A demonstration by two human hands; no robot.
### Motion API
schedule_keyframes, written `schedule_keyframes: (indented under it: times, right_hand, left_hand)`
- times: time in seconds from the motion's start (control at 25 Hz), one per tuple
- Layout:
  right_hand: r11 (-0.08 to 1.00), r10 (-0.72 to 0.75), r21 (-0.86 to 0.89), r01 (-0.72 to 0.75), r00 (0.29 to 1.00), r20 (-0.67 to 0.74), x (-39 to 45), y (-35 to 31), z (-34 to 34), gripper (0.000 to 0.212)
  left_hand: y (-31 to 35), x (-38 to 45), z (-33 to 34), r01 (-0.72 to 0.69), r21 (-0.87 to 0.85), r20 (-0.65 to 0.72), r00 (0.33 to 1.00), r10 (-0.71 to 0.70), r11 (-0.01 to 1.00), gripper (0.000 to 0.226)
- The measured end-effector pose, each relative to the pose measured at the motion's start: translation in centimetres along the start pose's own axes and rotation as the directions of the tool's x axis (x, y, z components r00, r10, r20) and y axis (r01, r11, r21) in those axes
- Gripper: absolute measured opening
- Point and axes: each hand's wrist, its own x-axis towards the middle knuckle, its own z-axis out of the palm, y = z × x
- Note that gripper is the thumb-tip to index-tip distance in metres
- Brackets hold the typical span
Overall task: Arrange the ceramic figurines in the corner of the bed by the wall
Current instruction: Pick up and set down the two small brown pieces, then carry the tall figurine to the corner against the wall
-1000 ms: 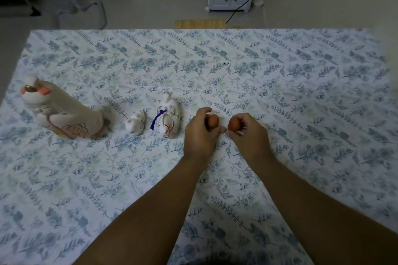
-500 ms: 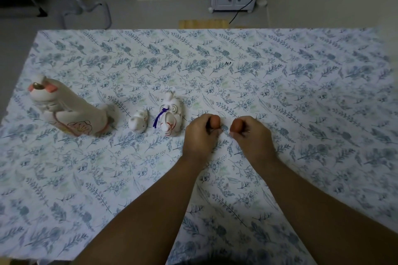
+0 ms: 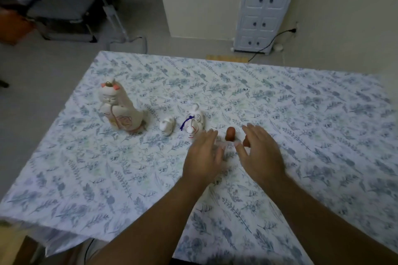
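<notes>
Hands come first, nearest of all: the left hand (image 3: 203, 156) and the right hand (image 3: 261, 154) hover flat over the bed (image 3: 323, 131), fingers spread and holding nothing. Just past the fingertips stand two little brown figures, one (image 3: 230, 134) in the gap between the hands and a second one (image 3: 246, 142) half hidden behind the right hand. They look set down on purpose, side by side, so I think they are meant to stand alone. To the left the row goes on: a white figure with a blue cord (image 3: 193, 122), a tiny white one (image 3: 167, 128), then a tall white one with pink ears (image 3: 120, 112). All sit in a line mid-bed. Farther off, by the wall (image 3: 344, 17), the corner is bare, so the job looks hardly begun. A white cabinet (image 3: 266, 6) stands beyond.
</notes>
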Motion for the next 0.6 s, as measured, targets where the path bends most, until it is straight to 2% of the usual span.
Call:
schedule_keyframes:
  times: [0.12, 0.32, 0.48, 0.6]
  right_hand:
    - [0.989, -0.114, -0.092, 0.120, 0.991, 0.062, -0.4, -4.1, 0.3, 0.059]
    - [0.952, -0.266, -0.113, 0.283, 0.953, 0.145, 1.2, -12.5, 2.1, 0.066]
    - [0.949, -0.291, -0.082, 0.306, 0.944, 0.153, 4.1, -19.6, 4.7, 0.069]
    - [0.958, -0.265, -0.060, 0.281, 0.945, 0.190, 6.9, -23.9, 7.2, 0.079]
  left_hand:
    - [-1.1, -1.7, -3.7, -0.019, 0.105, -0.060, 0.998, 0.026, 0.994, 0.055]
    - [-5.9, -2.5, -12.1, 0.091, 0.167, -0.236, 0.970, -0.050, 0.982, 0.059]
    - [-11.2, -0.6, -19.1, 0.169, 0.118, -0.337, 0.934, -0.121, 0.978, 0.063]
    - [-15.1, 2.1, -22.5, 0.189, 0.040, -0.281, 0.944, -0.171, 0.981, 0.071]
